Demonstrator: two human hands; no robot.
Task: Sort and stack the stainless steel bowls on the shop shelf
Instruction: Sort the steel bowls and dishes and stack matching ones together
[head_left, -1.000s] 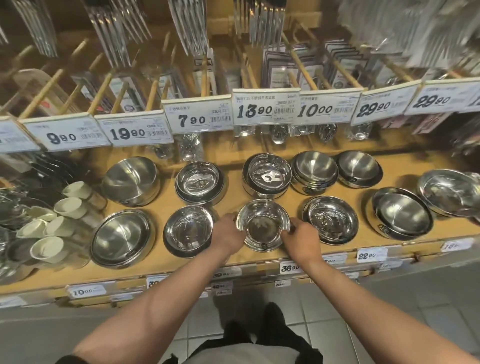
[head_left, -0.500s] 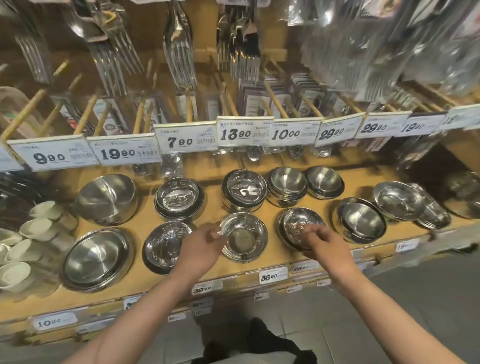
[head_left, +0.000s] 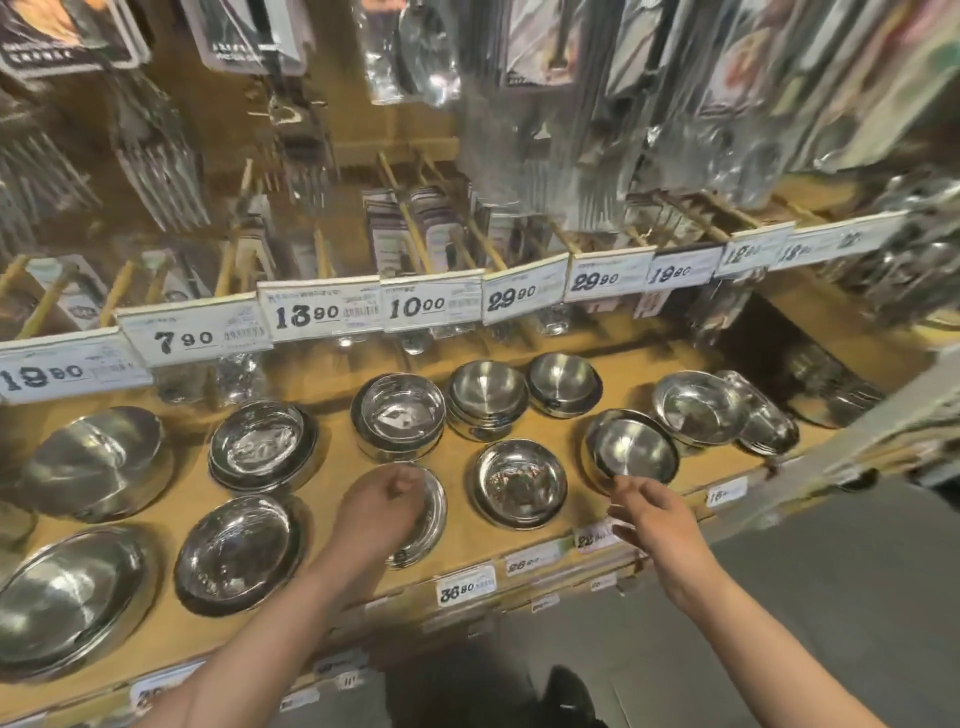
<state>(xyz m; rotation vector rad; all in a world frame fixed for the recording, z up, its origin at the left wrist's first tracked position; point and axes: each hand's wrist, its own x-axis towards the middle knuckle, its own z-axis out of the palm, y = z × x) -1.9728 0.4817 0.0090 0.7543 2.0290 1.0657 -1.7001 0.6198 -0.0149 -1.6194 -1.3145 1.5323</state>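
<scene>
Wooden shop shelf (head_left: 457, 558), left hand (head_left: 379, 506) curled over a small bowl (head_left: 428, 519), right hand (head_left: 657, 512) loose-fingered, empty beside a tilted bowl (head_left: 631, 452).

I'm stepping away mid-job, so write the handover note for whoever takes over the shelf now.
Left hand: fingers curled over the front middle bowl, which sits on the shelf; whether it has a grip is unclear.
Right hand: open, holds nothing, fingertips at the near rim of the right front bowl.
Between the two lies another bowl, untouched.
Done: back-row bowls look nested in stacks.
Left: deal with the front-row bowls, probably starting with the right front one.
</scene>
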